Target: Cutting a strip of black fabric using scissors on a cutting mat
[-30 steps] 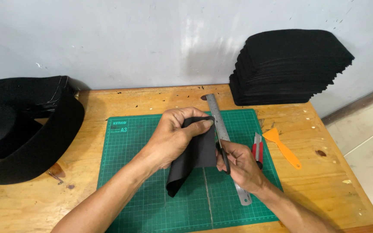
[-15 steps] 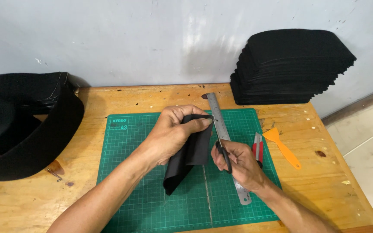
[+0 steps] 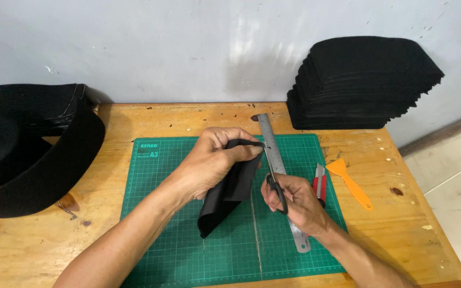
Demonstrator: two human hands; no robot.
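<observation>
My left hand [image 3: 217, 160] grips a folded piece of black fabric [image 3: 225, 197] above a green cutting mat [image 3: 161, 213], pinching its upper edge so the rest hangs down toward me. Just to the right, my right hand [image 3: 294, 200] holds black-handled scissors [image 3: 277, 189], blades pointing up at the fabric's top edge by my left fingertips. A steel ruler [image 3: 273, 154] lies on the mat under the right hand, running from the far edge toward me.
A red utility knife [image 3: 320, 181] and an orange plastic scraper [image 3: 350, 184] lie right of the ruler. A tall stack of black cut pieces [image 3: 364, 82] stands at the back right. A large roll of black fabric [image 3: 28, 154] fills the wooden table's left side.
The left hand has drawn the fabric up and bunched it tighter. The scissors in the right hand stay near its top edge.
</observation>
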